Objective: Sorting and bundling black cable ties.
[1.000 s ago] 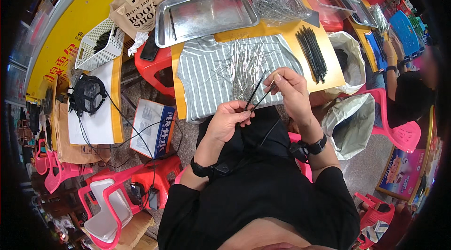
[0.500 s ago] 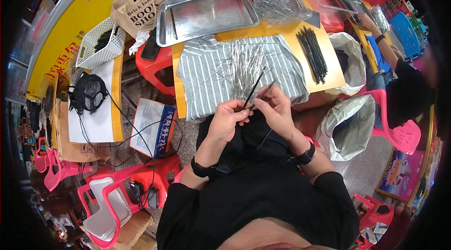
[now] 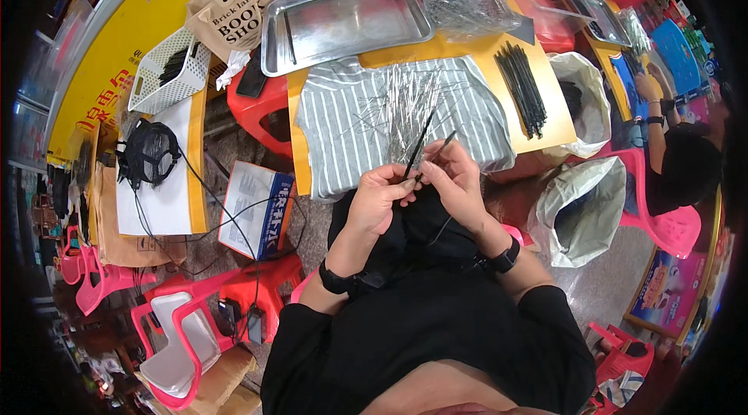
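Note:
My left hand (image 3: 379, 198) is closed, with fingertips pinching a thin black stick (image 3: 421, 142) that points up and away. Close beside it, my right hand (image 3: 454, 187) pinches a second dark stick (image 3: 446, 142), tilted to the right. The fingertips of both hands meet, and the lower ends of the sticks are partly hidden among them. Just beyond lies a loose pile of thin silver wires (image 3: 411, 99), spread over a grey striped cloth (image 3: 335, 115). A row of black sticks (image 3: 522, 91) rests on the yellow tabletop to the right.
A metal tray (image 3: 351, 21) with one thin dark stick stands behind the cloth, next to a clear bag of thin pieces (image 3: 467, 2). White sacks (image 3: 576, 216) stand on the right. A white basket (image 3: 167, 80) is at left. Another person's arm (image 3: 654, 115) works far right.
The two sticks have shifted slightly in my fingers, while my hands stay almost in place. The other person's arm at far right has come back toward their body.

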`<state>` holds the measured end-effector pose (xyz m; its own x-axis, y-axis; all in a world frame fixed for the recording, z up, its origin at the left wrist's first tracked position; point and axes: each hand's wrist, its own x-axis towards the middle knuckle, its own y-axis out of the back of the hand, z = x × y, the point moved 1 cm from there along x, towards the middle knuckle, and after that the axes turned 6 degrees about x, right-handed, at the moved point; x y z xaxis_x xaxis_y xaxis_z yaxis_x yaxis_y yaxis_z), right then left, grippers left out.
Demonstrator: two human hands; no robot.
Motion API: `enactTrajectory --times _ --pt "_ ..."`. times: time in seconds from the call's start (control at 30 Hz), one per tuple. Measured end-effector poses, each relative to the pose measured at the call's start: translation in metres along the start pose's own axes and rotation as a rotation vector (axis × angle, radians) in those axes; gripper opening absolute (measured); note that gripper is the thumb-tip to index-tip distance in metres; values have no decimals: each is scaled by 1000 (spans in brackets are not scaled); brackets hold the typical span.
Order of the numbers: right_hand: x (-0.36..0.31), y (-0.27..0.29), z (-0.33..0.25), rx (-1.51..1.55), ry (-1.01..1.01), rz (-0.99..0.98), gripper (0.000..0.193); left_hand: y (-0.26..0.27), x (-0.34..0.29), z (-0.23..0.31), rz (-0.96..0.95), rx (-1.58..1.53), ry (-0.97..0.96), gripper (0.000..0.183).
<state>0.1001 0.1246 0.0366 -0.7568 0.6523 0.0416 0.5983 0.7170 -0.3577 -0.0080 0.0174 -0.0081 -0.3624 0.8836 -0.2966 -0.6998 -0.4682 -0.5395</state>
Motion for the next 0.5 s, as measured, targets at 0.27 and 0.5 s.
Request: enactTrajectory --times 0.27,0.5 --pt "0 4 6 -134 99 70 14 -5 3 -2 -54 -4 55 15" --pt "3 1 19 -204 205 199 13 -19 -2 1 9 164 -40 16"
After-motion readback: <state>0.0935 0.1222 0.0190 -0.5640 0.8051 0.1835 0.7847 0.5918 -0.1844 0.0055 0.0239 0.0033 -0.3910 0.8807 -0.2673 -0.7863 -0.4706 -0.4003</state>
